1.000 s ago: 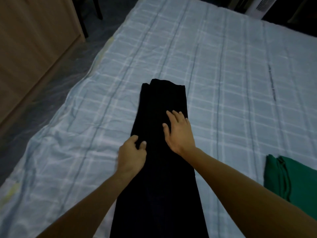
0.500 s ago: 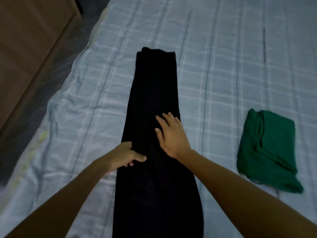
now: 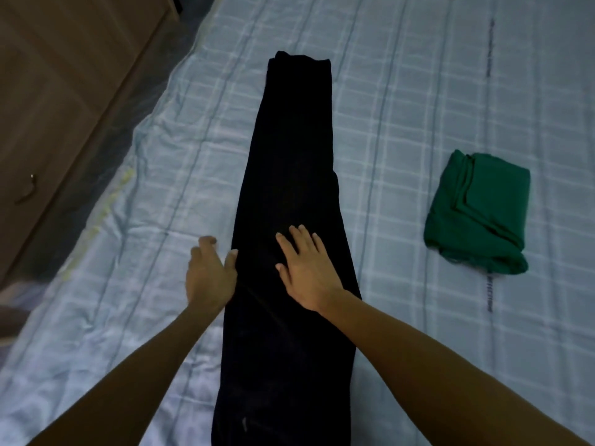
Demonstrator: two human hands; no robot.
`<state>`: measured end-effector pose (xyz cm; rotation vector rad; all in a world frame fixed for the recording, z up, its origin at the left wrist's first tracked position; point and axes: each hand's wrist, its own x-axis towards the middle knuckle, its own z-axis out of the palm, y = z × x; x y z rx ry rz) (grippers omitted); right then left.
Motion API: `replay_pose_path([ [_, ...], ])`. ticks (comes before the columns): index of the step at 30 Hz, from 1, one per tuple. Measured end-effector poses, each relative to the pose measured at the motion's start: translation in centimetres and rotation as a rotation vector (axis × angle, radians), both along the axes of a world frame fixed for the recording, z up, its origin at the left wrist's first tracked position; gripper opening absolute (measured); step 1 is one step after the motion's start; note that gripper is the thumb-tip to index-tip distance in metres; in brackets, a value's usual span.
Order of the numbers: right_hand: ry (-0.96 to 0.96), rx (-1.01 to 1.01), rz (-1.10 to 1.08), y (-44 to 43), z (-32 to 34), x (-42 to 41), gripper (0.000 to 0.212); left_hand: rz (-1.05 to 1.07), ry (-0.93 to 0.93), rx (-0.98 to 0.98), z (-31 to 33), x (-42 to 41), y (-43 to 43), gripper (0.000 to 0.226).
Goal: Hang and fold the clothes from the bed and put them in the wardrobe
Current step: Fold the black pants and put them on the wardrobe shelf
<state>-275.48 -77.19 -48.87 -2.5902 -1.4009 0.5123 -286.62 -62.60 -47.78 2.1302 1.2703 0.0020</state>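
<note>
A green garment point(image 3: 476, 214) lies folded near the bed's point(image 3: 418, 91) right edge, while the black trousers point(image 3: 289, 188), lengthwise-doubled only, lie under the flat open right hand point(image 3: 306, 268), the open left hand point(image 3: 209, 275) gripping nothing.

Dim floor strip point(image 3: 106, 162) beside bed

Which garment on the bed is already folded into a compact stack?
The green garment, lying apart at the right. The black trousers are only laid out long and narrow, with the right hand flat on them.
</note>
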Motion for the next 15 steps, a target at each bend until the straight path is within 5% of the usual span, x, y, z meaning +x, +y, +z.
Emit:
replay_pose_path([
  [3, 0.010, -0.053, 0.032, -2.2, -0.6, -3.2, 0.058, -0.454, -0.061, 0.288, 0.1, -2.9, -2.2, 0.035],
  [6, 0.027, -0.140, 0.030, -4.5, -1.5, -5.5, 0.058, -0.731, -0.029, 0.298, -1.1, -6.7, -5.8, 0.049],
  [10, -0.007, -0.137, -0.054, -6.8, -2.1, -7.7, 0.060, -0.207, 0.093, 0.106, -2.0, -10.1, -11.1, 0.058],
  [15, -0.098, -0.065, -0.066, -9.1, -2.3, -9.9, 0.058, -0.043, -0.040, 0.006, -2.6, -11.6, -12.0, 0.040],
])
